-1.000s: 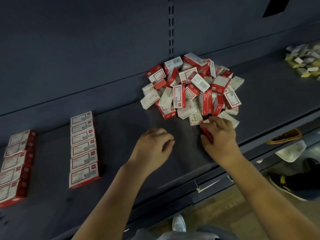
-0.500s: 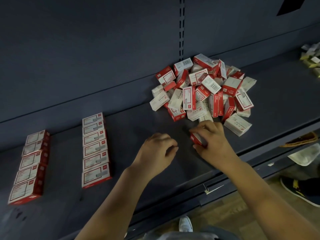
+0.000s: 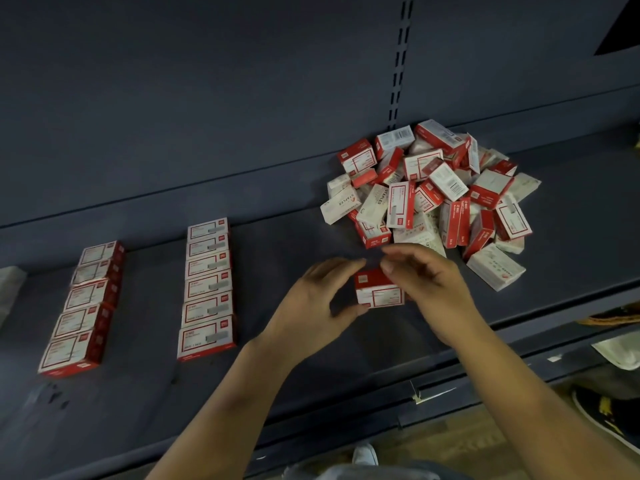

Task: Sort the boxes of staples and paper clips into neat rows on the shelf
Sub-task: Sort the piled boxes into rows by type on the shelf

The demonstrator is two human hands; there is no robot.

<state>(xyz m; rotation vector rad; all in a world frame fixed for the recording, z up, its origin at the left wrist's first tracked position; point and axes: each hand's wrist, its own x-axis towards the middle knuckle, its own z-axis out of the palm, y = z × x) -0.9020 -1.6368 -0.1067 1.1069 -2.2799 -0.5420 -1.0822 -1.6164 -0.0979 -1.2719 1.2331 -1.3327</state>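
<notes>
I hold one red and white box [image 3: 379, 292] just in front of the big pile [image 3: 429, 195], a bit above the shelf [image 3: 277, 237]. I think I should turn it label up like the others, then set it flat to start a new row beside the nearer row [image 3: 207, 289], edges lined up. My left hand [image 3: 311, 306] pinches its left end with finger and thumb. My right hand [image 3: 429, 289] curls over it and grips the right side.
</notes>
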